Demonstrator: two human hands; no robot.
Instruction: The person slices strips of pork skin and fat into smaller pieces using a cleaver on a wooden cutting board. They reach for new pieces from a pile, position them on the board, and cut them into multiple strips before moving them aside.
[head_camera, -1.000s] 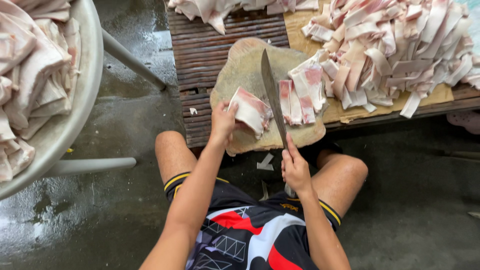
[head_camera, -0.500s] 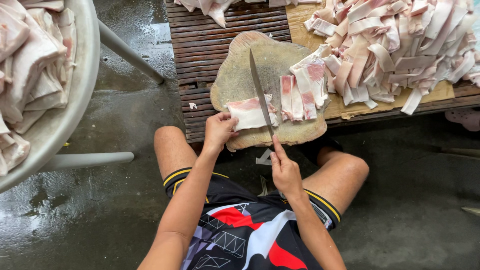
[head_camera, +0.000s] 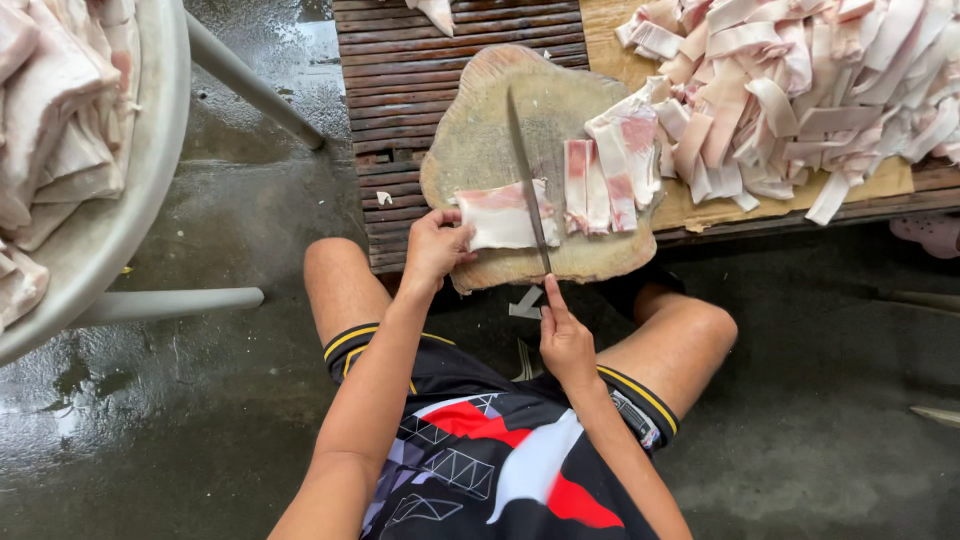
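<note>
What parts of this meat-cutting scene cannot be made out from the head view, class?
- Knife handle: hidden inside the right hand.
- Basin of meat: cut off by the left and top edges.
- Pile of strips: cut off by the top and right edges.
- Slab under the left hand: its near edge is covered by the fingers.

Chopping block (head_camera: 480, 150) on slatted desk (head_camera: 400, 60). Meat slab (head_camera: 500, 215) on block, left of knife (head_camera: 528, 185); cut slices (head_camera: 610, 165) right of blade. Strip pile (head_camera: 800, 90) on board (head_camera: 880, 180) further right. Basin (head_camera: 140, 180) far left, meat pieces (head_camera: 50, 110) in it
</note>
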